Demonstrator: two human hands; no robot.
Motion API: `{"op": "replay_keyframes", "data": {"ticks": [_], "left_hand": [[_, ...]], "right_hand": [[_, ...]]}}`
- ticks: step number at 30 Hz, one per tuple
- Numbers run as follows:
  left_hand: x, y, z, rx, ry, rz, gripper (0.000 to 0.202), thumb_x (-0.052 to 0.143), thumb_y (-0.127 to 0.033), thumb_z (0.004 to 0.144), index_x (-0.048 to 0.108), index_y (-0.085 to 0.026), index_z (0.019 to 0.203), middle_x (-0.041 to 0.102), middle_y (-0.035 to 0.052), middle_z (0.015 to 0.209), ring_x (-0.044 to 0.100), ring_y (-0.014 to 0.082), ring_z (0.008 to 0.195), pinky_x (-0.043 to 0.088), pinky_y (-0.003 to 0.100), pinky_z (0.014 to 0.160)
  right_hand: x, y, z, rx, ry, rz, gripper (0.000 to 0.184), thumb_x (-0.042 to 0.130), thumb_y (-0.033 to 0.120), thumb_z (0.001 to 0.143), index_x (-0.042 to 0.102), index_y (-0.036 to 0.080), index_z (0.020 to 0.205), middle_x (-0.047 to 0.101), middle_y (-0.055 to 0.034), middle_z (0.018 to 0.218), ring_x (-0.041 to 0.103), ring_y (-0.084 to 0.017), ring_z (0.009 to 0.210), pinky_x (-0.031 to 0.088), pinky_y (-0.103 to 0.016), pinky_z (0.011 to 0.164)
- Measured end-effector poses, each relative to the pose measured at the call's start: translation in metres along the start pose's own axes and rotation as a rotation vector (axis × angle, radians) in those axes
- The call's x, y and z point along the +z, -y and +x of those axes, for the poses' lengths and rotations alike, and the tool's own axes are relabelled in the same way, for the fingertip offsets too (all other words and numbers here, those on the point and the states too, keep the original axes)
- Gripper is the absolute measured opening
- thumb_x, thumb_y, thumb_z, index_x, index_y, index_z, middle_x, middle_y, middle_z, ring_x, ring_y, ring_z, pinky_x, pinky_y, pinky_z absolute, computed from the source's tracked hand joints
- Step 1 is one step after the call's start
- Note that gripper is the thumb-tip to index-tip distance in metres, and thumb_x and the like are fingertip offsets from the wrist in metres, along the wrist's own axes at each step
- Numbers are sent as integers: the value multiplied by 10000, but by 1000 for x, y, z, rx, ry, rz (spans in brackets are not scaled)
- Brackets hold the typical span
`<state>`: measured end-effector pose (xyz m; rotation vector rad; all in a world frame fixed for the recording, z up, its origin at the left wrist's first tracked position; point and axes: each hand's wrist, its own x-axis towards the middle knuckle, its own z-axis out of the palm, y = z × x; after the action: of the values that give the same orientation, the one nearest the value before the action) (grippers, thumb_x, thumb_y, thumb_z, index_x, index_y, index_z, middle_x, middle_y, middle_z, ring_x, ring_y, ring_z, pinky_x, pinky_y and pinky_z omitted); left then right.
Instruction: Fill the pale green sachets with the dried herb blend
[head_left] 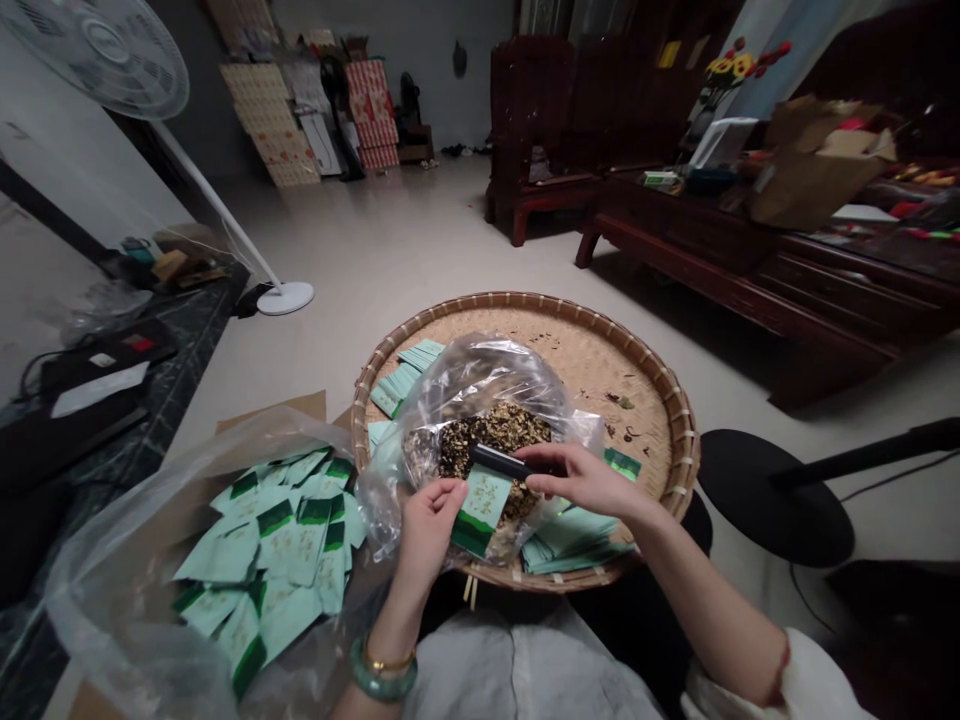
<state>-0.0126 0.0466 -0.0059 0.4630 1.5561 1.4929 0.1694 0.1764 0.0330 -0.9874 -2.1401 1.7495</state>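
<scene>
My left hand [436,512] is closed, pinching the left edge of a small light-green packet [484,505] with a dark green band and gold lettering. In my right hand [581,474] is a slim black handheld sealer [501,461], lying along the packet's upper edge. Both are above a clear plastic bag [495,365] that holds a loose dried brown-and-yellow mix [517,428]. The bag rests on a round woven bamboo tray [637,375]. Flat green packets [574,540] are stacked by my right wrist, and another stack [397,385] lies at the tray's left side.
Left of the tray, a large clear bag [97,560] holds several green packets [289,545]. A white standing fan [285,297] stands farther off. To the right are a black round base [772,495] and a dark wooden table [750,265].
</scene>
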Motion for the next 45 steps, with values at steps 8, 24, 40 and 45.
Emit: {"op": "replay_keyframes", "data": {"ticks": [8,24,40,45], "left_hand": [[-5,-1,0,25,7,26,315,791,-408,581,704,-123,685,685,19,568,588,125,504,442,202,495],[-7,-2,1,22,-5,10,336,790,-420,580,695,-122,702,667,7,541,575,119,490,439,199,487],[2,-4,-6,23,152,117,287,759,-409,622,681,-135,660,632,2,534,547,124,489,400,204,475],[2,-7,-9,13,200,146,259,763,-383,625,686,-140,672,644,4,572,560,127,527,415,206,501]], "right_hand": [[4,-6,2,2,-8,81,447,653,391,767,649,142,1139,699,-72,928,615,-176,732,501,-297,639],[-3,-16,2,-3,-30,93,452,627,399,791,609,130,1154,696,-62,856,626,-170,691,517,-319,664],[41,0,22,-310,-281,-356,288,508,399,906,619,186,746,642,-21,693,561,-147,643,408,-255,610],[50,0,29,-361,-313,-307,381,502,394,898,473,180,584,486,25,557,433,-103,540,323,-231,537]]}}
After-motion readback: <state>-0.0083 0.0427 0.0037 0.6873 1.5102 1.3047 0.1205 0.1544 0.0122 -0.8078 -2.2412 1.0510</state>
